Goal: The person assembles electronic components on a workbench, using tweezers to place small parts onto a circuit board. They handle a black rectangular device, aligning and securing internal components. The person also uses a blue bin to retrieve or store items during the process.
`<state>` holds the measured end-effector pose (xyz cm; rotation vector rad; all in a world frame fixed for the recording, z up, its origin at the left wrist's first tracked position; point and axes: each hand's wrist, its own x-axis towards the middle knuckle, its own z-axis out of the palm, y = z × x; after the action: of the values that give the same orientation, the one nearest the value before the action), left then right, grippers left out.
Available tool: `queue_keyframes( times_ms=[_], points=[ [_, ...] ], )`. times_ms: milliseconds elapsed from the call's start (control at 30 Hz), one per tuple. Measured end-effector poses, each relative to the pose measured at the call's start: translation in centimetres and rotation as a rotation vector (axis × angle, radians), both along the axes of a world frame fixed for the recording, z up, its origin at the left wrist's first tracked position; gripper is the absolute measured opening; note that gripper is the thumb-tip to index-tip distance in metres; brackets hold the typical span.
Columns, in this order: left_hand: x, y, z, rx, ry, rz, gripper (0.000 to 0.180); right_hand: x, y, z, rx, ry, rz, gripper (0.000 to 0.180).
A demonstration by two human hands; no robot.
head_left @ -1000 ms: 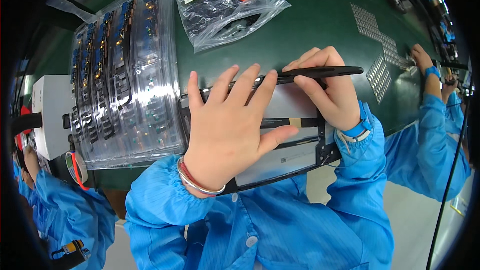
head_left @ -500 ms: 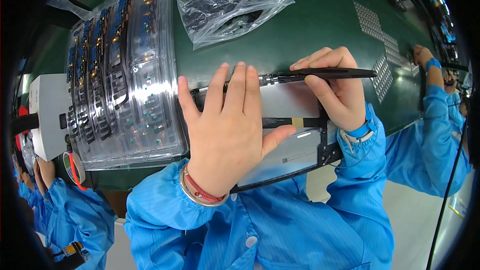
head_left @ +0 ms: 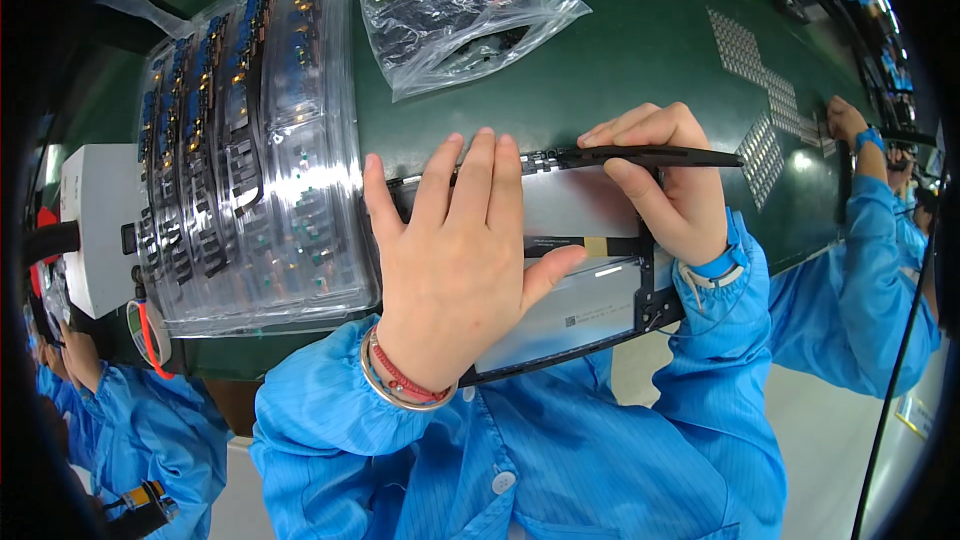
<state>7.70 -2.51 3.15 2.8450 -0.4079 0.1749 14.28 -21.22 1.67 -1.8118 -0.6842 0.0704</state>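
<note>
An opened tablet-like device [head_left: 570, 202] lies at the table's front edge, with large silver panels that look like battery cells and a black strip across them. My left hand [head_left: 455, 240] rests flat on it, fingers spread and pointing away, hiding its left part. In my right hand [head_left: 680, 185], pinched between thumb and fingers, is a slim black tool, apparently tweezers [head_left: 690, 156]. Its tip meets the row of small connectors [head_left: 540, 159] along the device's far edge; exact contact there cannot be made out.
Clear plastic trays [head_left: 315, 140] of small circuit parts are stacked on the left, beside a white box [head_left: 100, 230]. A clear bag [head_left: 450, 20] of black parts lies at the back. Perforated metal sheets [head_left: 762, 165] are on the right, near a co-worker's hand [head_left: 847, 118].
The tweezers have tilted, their rear end dropping slightly toward me and to the left. My right hand has shifted a little; my left hand stays flat on the device.
</note>
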Motion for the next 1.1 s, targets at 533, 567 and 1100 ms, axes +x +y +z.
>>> queue_keyframes(
  times_ms=[533, 567, 1100],
  points=[
    [-9.4, 2.9, -0.2, -0.311, -0.014, -0.200, 0.063, -7.5, -5.0, 3.1, -0.528, -0.084, -0.515, 0.014],
    [-9.8, 3.2, -0.2, -0.242, -0.045, -0.157, 0.064, -8.9, -4.8, 3.1, -0.558, -0.019, -0.526, 0.018],
    [-4.7, 7.6, 3.7, -0.127, -0.386, -0.022, 0.037, -10.5, -4.4, 0.1, -0.461, -0.085, -0.658, 0.023]
  ],
)
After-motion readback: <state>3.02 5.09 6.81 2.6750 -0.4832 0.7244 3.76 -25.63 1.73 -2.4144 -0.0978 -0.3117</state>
